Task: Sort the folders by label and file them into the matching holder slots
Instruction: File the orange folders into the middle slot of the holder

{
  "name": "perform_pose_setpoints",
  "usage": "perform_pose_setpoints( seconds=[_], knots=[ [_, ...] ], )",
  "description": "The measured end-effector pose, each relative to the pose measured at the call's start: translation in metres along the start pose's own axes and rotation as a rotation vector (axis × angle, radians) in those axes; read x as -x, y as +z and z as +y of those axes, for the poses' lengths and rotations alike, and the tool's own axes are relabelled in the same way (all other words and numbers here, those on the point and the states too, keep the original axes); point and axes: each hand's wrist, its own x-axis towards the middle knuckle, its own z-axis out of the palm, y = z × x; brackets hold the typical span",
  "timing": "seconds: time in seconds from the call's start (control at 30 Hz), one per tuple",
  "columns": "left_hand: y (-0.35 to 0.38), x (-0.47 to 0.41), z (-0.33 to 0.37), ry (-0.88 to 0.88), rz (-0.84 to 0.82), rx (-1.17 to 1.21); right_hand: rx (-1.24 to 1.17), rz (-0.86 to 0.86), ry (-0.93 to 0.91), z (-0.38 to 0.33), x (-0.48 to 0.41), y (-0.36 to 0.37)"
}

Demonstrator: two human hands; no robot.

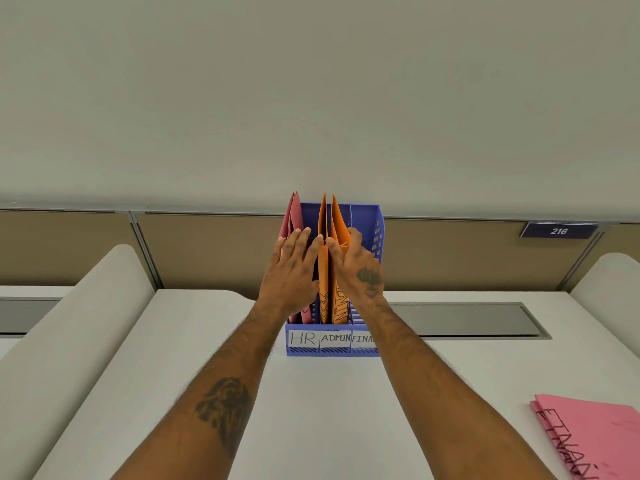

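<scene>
Setting: office, cubicle workstation. You face tan partition panels [207, 251] in grey frames, one bearing a plate [559, 231] numbered 216. Your white desk [311, 410] has a grey recessed strip [464, 318] and carries a blue file holder [332, 351] labelled HR, ADMIN, FINA…, and hand-lettered pink folders [595, 441].

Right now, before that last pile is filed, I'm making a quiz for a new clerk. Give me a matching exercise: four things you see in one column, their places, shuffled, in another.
Things
1. orange folders
2. dark red folders
3. pink folders
4. 216 sign

Places
a. flat on the desk, near right
b. upright in the HR slot
c. on the partition, far right
d. upright in the ADMIN slot

Pairs: 1-d, 2-b, 3-a, 4-c
</scene>
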Motion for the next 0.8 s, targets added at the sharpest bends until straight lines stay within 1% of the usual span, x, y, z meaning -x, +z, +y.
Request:
perform_pose_setpoints(
  seconds=[0.13, 0.33, 0.63, 0.8],
  knots=[
    [-0.010, 0.009, 0.004, -0.032, -0.054, 0.051, -0.075, -0.077, 0.028, 0.000, 0.009, -0.014],
    [-0.025, 0.050, 0.007, -0.048, -0.069, 0.063, 0.008, -0.140, 0.012, 0.017, 0.050, -0.031],
    [-0.025, 0.122, 0.012, -0.108, -0.137, 0.123, 0.386, -0.334, -0.131, 0.035, 0.129, -0.052],
    [-0.018, 0.153, 0.023, -0.109, -0.153, 0.143, 0.445, -0.404, -0.173, 0.039, 0.170, -0.065]
  ],
)
